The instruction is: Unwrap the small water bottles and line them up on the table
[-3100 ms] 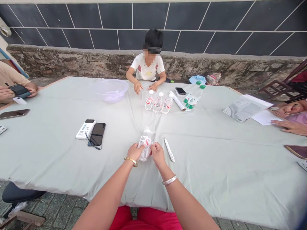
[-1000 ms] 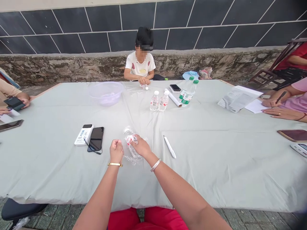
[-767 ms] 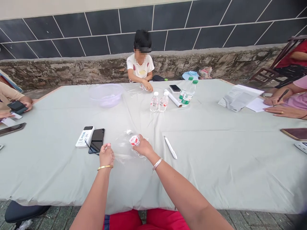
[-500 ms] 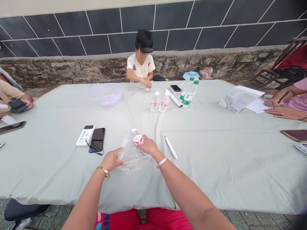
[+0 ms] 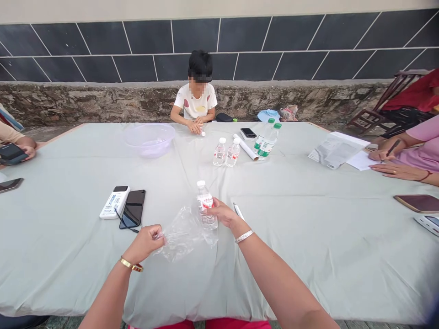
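Observation:
My right hand [image 5: 223, 213] is closed around a small clear water bottle [image 5: 205, 203] with a white cap and red label, standing upright on the grey tablecloth [image 5: 291, 228]. My left hand [image 5: 146, 242] pinches the edge of a crumpled clear plastic wrap [image 5: 181, 233] that lies between my hands and still trails against the bottle's base. A white pen [image 5: 238, 210] lies just behind my right hand.
A white power bank [image 5: 113, 202] and black phone [image 5: 133, 208] lie to the left. Farther back stand two small bottles [image 5: 226, 152], two green-capped bottles [image 5: 267, 140] and a clear bowl [image 5: 150, 138]. A child sits opposite; other people's hands, papers [image 5: 338, 148] and phones line both sides.
The bottle came out of its plastic wrap and my right hand stood it upright. My left hand pulled the wrap away to the left and now pinches its edge.

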